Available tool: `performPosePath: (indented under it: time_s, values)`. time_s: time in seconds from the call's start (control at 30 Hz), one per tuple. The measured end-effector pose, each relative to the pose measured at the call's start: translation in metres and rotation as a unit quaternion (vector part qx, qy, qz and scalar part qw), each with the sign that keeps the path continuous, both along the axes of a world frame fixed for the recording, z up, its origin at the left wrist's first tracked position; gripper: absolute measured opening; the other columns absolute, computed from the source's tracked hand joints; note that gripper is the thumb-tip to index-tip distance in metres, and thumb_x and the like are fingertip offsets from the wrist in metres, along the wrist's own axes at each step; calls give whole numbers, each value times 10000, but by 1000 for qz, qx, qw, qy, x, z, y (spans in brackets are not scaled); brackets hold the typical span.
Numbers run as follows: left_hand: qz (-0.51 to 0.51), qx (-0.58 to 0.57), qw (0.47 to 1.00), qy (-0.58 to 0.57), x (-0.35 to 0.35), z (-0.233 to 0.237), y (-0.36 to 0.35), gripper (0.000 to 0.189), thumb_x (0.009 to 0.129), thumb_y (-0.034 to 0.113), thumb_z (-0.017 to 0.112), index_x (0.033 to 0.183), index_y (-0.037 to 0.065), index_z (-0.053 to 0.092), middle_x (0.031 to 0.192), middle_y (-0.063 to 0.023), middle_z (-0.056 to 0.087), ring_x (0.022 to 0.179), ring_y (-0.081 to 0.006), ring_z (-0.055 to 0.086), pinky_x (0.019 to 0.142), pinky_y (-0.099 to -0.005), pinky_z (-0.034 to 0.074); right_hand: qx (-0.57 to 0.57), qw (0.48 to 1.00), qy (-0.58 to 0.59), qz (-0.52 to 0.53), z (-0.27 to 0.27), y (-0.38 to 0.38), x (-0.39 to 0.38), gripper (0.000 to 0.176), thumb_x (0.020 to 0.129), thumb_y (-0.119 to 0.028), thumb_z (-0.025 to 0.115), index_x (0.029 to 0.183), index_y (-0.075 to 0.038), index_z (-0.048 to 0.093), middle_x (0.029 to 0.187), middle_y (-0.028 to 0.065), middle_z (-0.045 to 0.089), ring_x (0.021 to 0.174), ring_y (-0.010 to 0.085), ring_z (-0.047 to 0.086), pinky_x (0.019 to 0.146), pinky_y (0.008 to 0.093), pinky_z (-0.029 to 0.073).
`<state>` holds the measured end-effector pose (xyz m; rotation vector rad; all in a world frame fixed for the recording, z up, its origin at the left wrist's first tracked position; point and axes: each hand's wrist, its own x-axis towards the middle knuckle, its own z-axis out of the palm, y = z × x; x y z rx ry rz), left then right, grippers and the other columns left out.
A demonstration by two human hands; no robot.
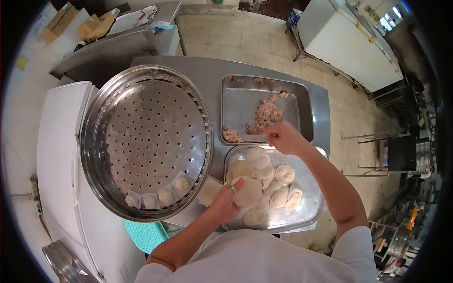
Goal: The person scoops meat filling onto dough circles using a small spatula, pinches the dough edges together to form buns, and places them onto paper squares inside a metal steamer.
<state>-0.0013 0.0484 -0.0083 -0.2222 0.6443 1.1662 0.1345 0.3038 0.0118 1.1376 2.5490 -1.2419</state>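
My left hand (225,204), with a ring on one finger, holds a round dough wrapper (248,192) above the lower metal tray (309,207). My right hand (284,137) is closed on a flat spatula (253,138), whose tip touches a clump of filling (232,136) at the near left corner of the deep pan (307,111). More ground meat filling (268,113) is heaped in that pan. Several flat wrappers (257,157) and thicker dough pieces (285,174) lie in the lower tray, partly overlapping.
A large perforated steamer (146,127) stands at the left of the table, with several pleated buns (166,197) on paper squares along its near edge. White paper (207,191) lies beside it. Below is a turquoise stool (145,236); a white freezer (351,45) stands at back right.
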Motion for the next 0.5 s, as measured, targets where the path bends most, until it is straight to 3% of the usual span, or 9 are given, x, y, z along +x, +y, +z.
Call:
performPosePath:
  time_s: [0.13,0.23,0.37,0.47,0.5]
  values:
    - [60,-18,997,44,1,8,19,536,1110,391,397,1409,-46,483,1333,-199,635,1225,-329,637,1097,-445,492,-147,980,80,-110,14,-17,22,291,883,62,625,1145,4,736,782,17,684,729,65,597,634,256,494]
    - [128,-5,990,57,2,1,43,572,1116,435,325,1413,-27,485,1343,-200,633,1241,-352,623,1116,-481,470,-158,957,184,-157,11,-49,50,355,902,73,607,1237,8,704,852,7,699,721,64,593,641,238,494]
    - [217,29,975,21,9,10,72,570,1124,444,271,1427,10,483,1374,-197,605,1282,-347,587,1129,-488,447,-214,919,201,-263,25,-105,68,463,908,102,586,1322,-74,695,912,14,691,767,78,597,707,248,506]
    - [234,82,969,9,22,11,81,571,1123,463,258,1457,43,453,1429,-198,554,1332,-355,538,1148,-501,416,38,950,265,-159,-12,-135,79,481,938,75,539,1350,-123,687,1020,58,716,771,197,623,751,289,520]
    - [232,106,967,11,26,9,83,573,1122,472,256,1469,55,440,1450,-197,534,1349,-359,520,1157,-505,404,111,959,214,-147,-16,-143,82,474,954,56,547,1370,-130,674,1103,71,700,830,219,633,771,326,537]
